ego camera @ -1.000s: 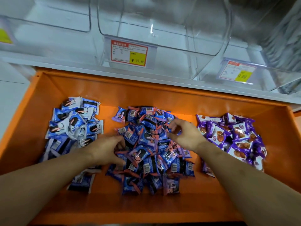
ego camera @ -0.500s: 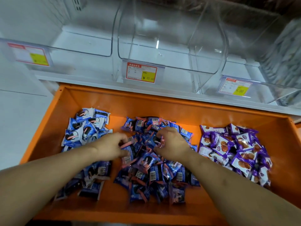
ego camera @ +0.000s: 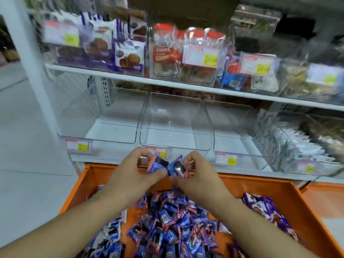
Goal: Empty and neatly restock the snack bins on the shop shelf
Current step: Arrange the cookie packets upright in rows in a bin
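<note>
Both hands are raised above the orange crate (ego camera: 290, 192), in front of the empty clear middle bin (ego camera: 176, 127). My left hand (ego camera: 134, 172) pinches a blue-and-pink snack packet (ego camera: 156, 164). My right hand (ego camera: 197, 174) pinches another blue-and-pink packet (ego camera: 176, 168) right beside it. Below them lies the heap of blue-and-pink packets (ego camera: 175, 226) in the crate's middle. A pile of blue-and-white packets (ego camera: 109, 233) sits at its left and purple packets (ego camera: 270, 211) at its right.
Clear empty bins (ego camera: 104, 127) stand left and right of the middle one, each with a price tag (ego camera: 226, 158). A bin of white packets (ego camera: 297, 140) is at far right. The upper shelf (ego camera: 186, 88) holds stocked snack bins. Pale floor lies to the left.
Both hands have lifted out of the middle heap, each with a blue-and-pink packet, up toward the middle bin. The camera has tilted up, showing the upper shelf.
</note>
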